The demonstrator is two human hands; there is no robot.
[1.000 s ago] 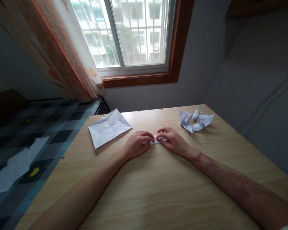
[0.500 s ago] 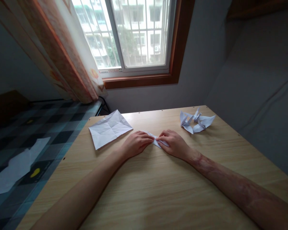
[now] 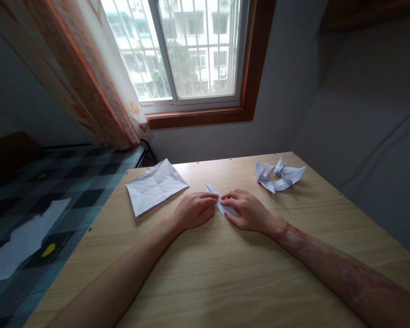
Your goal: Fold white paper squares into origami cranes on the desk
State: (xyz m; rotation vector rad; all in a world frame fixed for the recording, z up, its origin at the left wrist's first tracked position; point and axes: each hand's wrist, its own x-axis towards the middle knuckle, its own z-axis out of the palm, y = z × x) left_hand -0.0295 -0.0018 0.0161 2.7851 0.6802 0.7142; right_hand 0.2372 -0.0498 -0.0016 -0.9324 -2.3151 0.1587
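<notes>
A small folded white paper piece [image 3: 216, 199] lies on the wooden table [image 3: 225, 273], its narrow point aimed away towards the window. My left hand [image 3: 193, 210] pinches its left side with fingers closed. From the other side my right hand [image 3: 244, 210] pinches it as well. Most of the piece is hidden under my fingers.
A creased white sheet [image 3: 155, 185] lies at the table's far left. Finished white paper cranes [image 3: 278, 175] sit at the far right. A bed with a checked cover [image 3: 54, 191] and loose paper [image 3: 20, 241] stands left of the table. A wall is on the right.
The folded piece has turned in my fingers, and its narrow tip now sticks out towards the window. Both hands stay pinched on it at the same spot.
</notes>
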